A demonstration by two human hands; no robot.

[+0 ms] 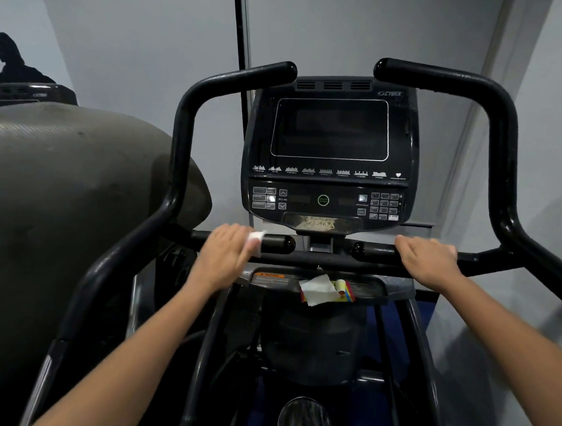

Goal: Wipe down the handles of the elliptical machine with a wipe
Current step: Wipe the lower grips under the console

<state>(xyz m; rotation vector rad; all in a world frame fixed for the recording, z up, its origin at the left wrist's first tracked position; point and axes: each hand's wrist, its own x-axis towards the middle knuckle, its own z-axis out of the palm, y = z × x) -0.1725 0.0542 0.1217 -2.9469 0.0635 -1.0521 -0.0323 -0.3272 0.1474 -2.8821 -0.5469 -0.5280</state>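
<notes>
My left hand (pixel 228 254) presses a small white wipe (pixel 256 239) against the short left inner handle (pixel 276 244) of the black elliptical; the hand is motion-blurred. My right hand (pixel 427 259) is wrapped over the short right inner handle (pixel 373 250). The tall curved left handle (pixel 187 121) and tall curved right handle (pixel 505 132) rise on either side of the console (pixel 329 150), and no hand touches them.
A crumpled white wipe with a colourful wrapper (pixel 326 290) lies on the tray under the console. A grey shroud of a neighbouring machine (pixel 65 187) fills the left. Grey walls stand behind and to the right.
</notes>
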